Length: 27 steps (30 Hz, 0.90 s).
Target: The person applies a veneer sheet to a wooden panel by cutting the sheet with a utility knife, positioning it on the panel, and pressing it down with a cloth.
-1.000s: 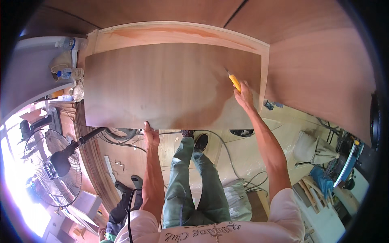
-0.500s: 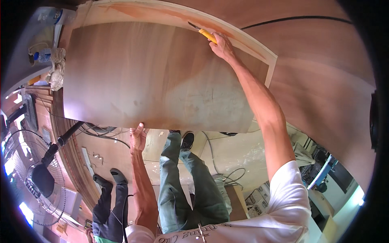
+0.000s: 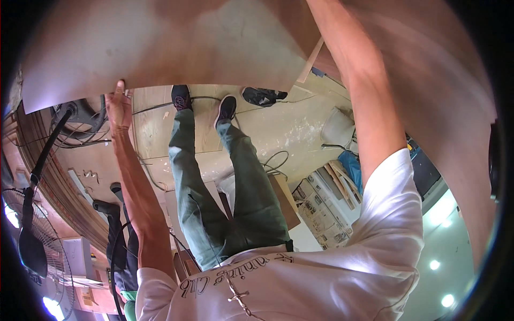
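A broad, thin wooden panel (image 3: 171, 51) with a brown, partly pale and shiny face fills the upper part of the view. My left hand (image 3: 119, 108) grips its near edge, the thumb lying on top and the fingers reaching underneath, partly hidden. My right arm (image 3: 369, 75) stretches up over the panel's right side. The right hand is beyond the upper rim, so its fingers and anything in them are out of sight.
A standing fan (image 3: 33, 251) is at the lower left, near another person's dark-trousered legs (image 3: 112, 230). Cables cross the floor below the panel, where a black bag (image 3: 262, 97) lies. At the right are a whitish bucket (image 3: 338, 127), newspaper sheets (image 3: 316, 206) and wood strips (image 3: 342, 184).
The panel now sits higher and farther left in view. My right hand, which held a yellow-handled knife at the far edge, has left the picture. My left hand still grips the near edge.
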Available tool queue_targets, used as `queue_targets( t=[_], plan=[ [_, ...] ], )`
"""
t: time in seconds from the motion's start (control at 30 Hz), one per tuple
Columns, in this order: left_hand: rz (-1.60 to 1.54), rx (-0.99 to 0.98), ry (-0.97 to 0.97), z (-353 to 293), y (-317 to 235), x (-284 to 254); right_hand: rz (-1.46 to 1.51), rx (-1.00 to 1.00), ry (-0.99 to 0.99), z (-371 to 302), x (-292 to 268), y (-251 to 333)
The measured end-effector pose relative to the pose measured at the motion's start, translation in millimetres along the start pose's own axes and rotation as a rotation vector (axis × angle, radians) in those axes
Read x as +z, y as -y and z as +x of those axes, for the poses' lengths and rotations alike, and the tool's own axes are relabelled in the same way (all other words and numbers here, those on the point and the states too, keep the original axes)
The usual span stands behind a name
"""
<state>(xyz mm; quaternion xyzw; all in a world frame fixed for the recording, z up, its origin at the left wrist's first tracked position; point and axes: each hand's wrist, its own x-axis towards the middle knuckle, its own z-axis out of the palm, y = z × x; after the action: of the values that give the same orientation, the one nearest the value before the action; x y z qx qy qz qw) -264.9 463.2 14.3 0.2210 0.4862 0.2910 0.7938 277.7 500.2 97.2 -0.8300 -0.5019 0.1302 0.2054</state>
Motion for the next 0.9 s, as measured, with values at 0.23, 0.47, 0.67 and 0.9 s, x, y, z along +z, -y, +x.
queue_targets(
  t=[0.23, 0.47, 0.67, 0.9],
  plan=[
    [0.190, -0.054, -0.171, 34, 13, 28, -0.001, 0.098, 0.023, 6, -22, 16],
    [0.239, 0.027, -0.347, 68, 18, 9, 0.109, -0.177, 0.063, -85, -33, 1],
    [0.402, -0.107, -0.187, 78, 3, 22, 0.100, 0.194, 0.115, -305, -68, -86],
    [0.392, -0.172, -0.184, 98, 17, 17, 0.421, 0.719, -0.157, -530, -34, -163]
  ],
)
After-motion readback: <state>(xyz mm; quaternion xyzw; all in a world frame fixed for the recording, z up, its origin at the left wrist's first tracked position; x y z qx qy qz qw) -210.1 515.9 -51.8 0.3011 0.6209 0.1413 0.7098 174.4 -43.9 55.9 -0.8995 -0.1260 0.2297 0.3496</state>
